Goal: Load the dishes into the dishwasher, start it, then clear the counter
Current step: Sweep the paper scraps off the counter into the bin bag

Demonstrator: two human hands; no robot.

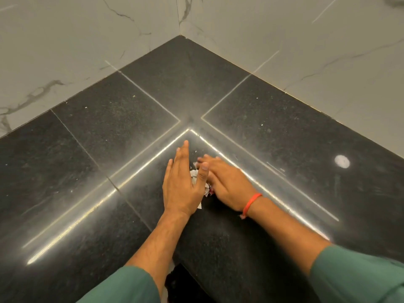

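Head view, corner of a dark speckled stone worktop [122, 119] meeting two pale marble-veined walls [306, 36]; the corner sits at 12 o'clock. Bright light strips reflect off the stone in an L shape running out to 8 o'clock and to 4 o'clock.

Left hand [182, 182]: fingers straight and together, pointing to 12 o'clock, thumb spread toward 1 o'clock. Its grip is apart, clamped on nothing; the hand lies edge-down or flat on the stone, cannot tell which.

Right hand [225, 180]: motion-blurred, fingers extended toward 10 o'clock, lying low over the stone. Its grip looks apart too, fingers not curled round anything visible. An orange wristband [251, 204] circles the right wrist.

Task's thing: a small heap of white scraps [194, 174], with a reddish bit near its 5 o'clock end, lies on the worktop between the two hands, just at frame centre. The left thumb crosses over it; the right hand touches or nearly touches its 3 o'clock side. A few loose flecks lie just at 12 o'clock of the heap.

A round pale spot [342, 161] marks the stone at 3 o'clock, well apart from the hands. Green sleeves [358, 276] cover both upper forearms.
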